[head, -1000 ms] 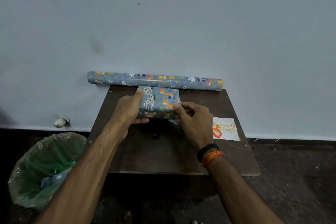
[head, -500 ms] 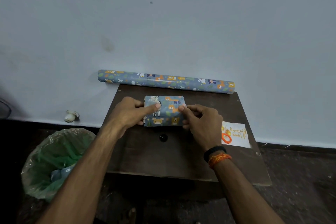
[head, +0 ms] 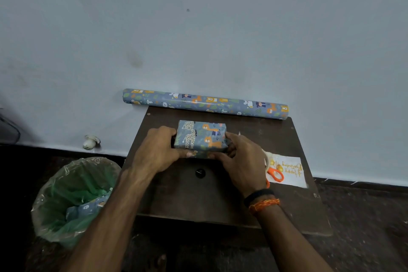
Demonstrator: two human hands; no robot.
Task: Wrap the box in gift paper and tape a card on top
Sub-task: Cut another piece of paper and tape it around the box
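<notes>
The box (head: pixel 202 137), wrapped in blue paper with animal prints, lies flat on the dark wooden table (head: pixel 198 201). My left hand (head: pixel 157 152) grips its left end, thumb at the near edge. My right hand (head: pixel 241 157) grips its right end, with the thumb on the near side. A white birthday card (head: pixel 291 171) lies on the table to the right, with orange-handled scissors (head: pixel 274 175) on it and a tape roll (head: pixel 266 159), half hidden behind my right hand.
A roll of the same gift paper (head: pixel 205 104) lies along the table's far edge against the wall. A bin with a green liner (head: pixel 72 196) holding paper scraps stands on the floor at the left. A small white object (head: pixel 90 142) sits by the wall.
The box has been turned so a broad face points up. Both hands have shifted from pressing paper at its sides to holding its two ends.
</notes>
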